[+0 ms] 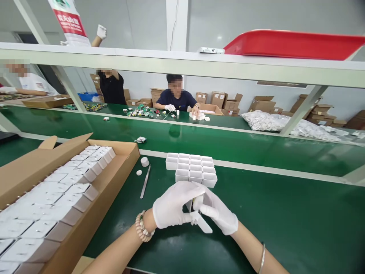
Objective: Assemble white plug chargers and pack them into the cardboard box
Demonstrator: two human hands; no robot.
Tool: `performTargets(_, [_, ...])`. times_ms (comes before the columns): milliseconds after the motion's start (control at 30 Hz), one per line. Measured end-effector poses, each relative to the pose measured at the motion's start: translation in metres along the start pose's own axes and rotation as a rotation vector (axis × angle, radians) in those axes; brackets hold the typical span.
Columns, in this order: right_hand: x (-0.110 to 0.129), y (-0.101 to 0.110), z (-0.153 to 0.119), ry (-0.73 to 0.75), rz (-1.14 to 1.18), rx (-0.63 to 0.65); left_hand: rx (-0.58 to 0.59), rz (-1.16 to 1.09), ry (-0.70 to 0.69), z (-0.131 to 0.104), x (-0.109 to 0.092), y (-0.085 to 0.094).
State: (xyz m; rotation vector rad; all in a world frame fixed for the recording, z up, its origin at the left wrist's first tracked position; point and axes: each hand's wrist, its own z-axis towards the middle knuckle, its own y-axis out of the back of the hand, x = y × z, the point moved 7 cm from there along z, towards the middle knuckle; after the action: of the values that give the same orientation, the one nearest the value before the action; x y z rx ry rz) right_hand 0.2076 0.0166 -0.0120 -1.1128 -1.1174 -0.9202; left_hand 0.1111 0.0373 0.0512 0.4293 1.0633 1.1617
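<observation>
Both my hands wear white gloves and meet over the green bench. My left hand is closed round a small white plastic part, gripping it between thumb and fingers. From the other side my right hand closes on the same work, with its fingers partly hiding it. A flat white piece juts out below the fingers; how the pieces join is hidden. Just beyond my hands stand several open white plastic cases in rows. Metal tweezers lie to the left, near a white roll and a small white disc.
A long cardboard box at the left holds rows of white cases. Behind the bench runs a green belt with a small wrapped item. Overhead, a shelf carries a red tray. Several co-workers sit or stand opposite.
</observation>
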Motion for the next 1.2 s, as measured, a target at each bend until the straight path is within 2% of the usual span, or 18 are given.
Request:
performTargets(167, [-0.003,-0.006,-0.002,0.016,-0.023,-0.058,0.020,0.000,-0.028,0.000,-0.002,-0.004])
performTargets(367, [-0.001,-0.001,-0.003,0.027,-0.002,-0.107,0.042,-0.024,0.020,-0.001,0.002,-0.007])
performTargets(600, [0.004,0.002,-0.004,0.040,0.054,-0.179,-0.138,0.145,-0.102,0.002,-0.013,0.003])
performTargets(733, [0.003,0.003,-0.005,0.012,0.062,-0.203,-0.123,0.126,-0.135,0.003,-0.013,0.001])
performTargets(933, [0.007,0.003,-0.006,0.040,0.052,-0.204,-0.204,0.100,-0.065,-0.007,-0.002,-0.003])
performTargets(1067, [0.005,0.005,-0.006,0.049,0.053,-0.228,-0.173,0.064,0.006,-0.012,0.007,-0.008])
performTargets(1200, [0.005,0.007,-0.007,0.083,0.044,-0.250,-0.154,0.024,-0.010,-0.009,0.004,-0.007])
